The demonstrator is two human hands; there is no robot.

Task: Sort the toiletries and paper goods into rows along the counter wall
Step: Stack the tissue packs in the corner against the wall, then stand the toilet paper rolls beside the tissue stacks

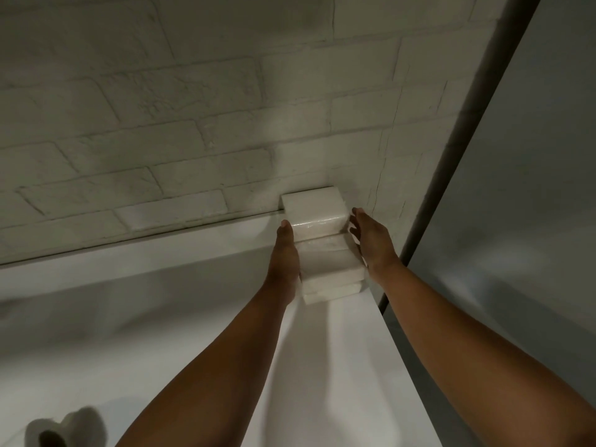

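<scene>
Both arms outstretched; left hand (286,253), right hand (372,243) flank tissue packs (322,243), fingers (355,219) straight.

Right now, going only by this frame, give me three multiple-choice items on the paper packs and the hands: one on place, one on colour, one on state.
1. Where are the paper packs?
A) at the counter's right end, reaching the brick wall
B) in a sink
C) on the floor

2. What colour are the packs?
A) blue
B) white
C) red

3. How is the right hand?
A) balled in a fist
B) gripping a bottle
C) open, fingers straight beside the packs

Answers: 1 A, the farthest pack meets the wall. 2 B, every wrapper looks white. 3 C, its straight fingers flank the packs, opposite the left hand.
</scene>
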